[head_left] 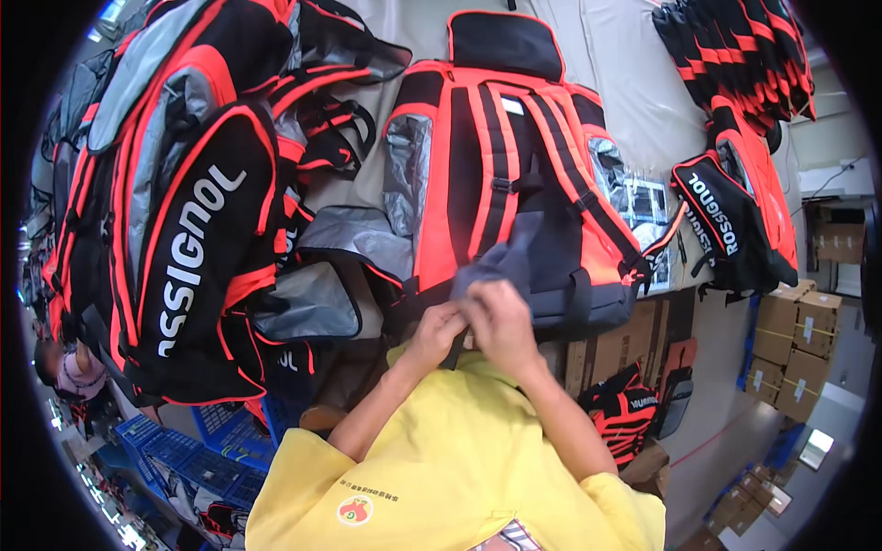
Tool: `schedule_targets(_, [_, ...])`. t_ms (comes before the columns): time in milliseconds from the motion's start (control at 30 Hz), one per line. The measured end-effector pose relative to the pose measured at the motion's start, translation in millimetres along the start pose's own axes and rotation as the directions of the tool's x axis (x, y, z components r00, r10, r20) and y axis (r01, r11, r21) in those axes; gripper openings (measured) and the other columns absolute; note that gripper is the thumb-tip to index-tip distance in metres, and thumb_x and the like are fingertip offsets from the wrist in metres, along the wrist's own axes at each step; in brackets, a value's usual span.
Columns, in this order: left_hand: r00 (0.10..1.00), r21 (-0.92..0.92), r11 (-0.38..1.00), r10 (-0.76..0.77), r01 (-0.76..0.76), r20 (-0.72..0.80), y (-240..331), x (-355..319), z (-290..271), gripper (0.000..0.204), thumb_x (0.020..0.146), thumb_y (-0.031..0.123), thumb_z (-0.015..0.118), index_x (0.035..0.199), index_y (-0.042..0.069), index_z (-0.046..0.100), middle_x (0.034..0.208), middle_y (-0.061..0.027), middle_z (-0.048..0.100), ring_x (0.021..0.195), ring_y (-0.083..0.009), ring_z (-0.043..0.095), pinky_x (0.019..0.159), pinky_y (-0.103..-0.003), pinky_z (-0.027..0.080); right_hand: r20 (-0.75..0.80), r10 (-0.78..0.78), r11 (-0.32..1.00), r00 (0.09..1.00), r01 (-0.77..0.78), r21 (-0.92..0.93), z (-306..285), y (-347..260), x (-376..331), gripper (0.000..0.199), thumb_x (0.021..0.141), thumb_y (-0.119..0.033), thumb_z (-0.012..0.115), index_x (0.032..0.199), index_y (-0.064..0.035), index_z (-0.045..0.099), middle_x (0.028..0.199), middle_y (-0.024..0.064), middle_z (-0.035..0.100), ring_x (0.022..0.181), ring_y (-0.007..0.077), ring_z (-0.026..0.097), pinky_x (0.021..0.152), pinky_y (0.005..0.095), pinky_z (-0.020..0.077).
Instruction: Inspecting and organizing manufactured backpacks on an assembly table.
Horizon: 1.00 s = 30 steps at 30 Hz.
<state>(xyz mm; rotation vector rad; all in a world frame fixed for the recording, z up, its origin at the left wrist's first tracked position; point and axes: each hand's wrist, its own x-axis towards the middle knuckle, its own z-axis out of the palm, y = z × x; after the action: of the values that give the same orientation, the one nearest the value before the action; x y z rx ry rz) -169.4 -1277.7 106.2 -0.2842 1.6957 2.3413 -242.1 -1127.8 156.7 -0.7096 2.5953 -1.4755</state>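
Far left, blue crates (197, 450) sit below a big heap of black, red and grey bags (211, 220), and here at centre the left hand (439, 332) and right hand (501, 320) come together, fingers bunched at a dark grey cloth (514, 253), blur hiding whether either one grips it! That's right at the near edge of the red-and-black backpack (528, 197), straps up on the grey table (634, 87), top flap laid out beyond; and across to the right, more bags (744, 207), then stacked cardboard boxes (795, 344) on the floor side.
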Motion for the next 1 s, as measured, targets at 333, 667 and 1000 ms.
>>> schedule_targets(333, [0.975,-0.252,0.945,-0.182,0.209,0.128,17.8,-1.3,-1.7,0.027,0.108,0.016,0.053,0.120,-0.001,0.071,0.081,0.0010,0.065,0.073,-0.0075,0.061,0.068,-0.025,0.048,0.030,0.065,0.996,0.997,-0.063,-0.065,-13.2,-2.0,9.5,0.018,0.090,-0.001,0.075,0.107,0.0006,0.069,0.094,0.0191,0.063,0.089,0.0399,0.067,0.080,0.0406,0.0551])
schedule_targets(667, [0.967,-0.263,0.944,-0.147,0.200,0.209,17.0,2.4,-7.6,0.043,0.101,0.014,0.050,0.136,-0.003,0.067,0.075,0.0019,0.062,0.066,-0.0065,0.056,0.067,-0.021,0.045,-0.030,0.523,0.339,0.852,-0.175,0.924,-108.4,33.5,-100.6,0.053,0.101,-0.012,0.072,0.148,0.0007,0.053,0.136,0.0122,0.068,0.123,0.0208,0.067,0.104,0.0359,0.0553])
schedule_targets(1000, [0.984,0.257,0.961,-0.064,0.106,-0.167,-28.4,13.6,-6.4,0.043,0.099,0.013,0.053,0.136,-0.004,0.067,0.087,-0.0030,0.070,0.067,-0.0088,0.058,0.063,-0.024,0.046,0.458,0.831,-0.549,0.315,0.342,0.762,-58.8,205.9,-340.6,0.012,0.113,-0.018,0.054,0.106,-0.0093,0.058,0.094,0.0036,0.060,0.065,0.0109,0.047,0.052,0.0213,0.0401])
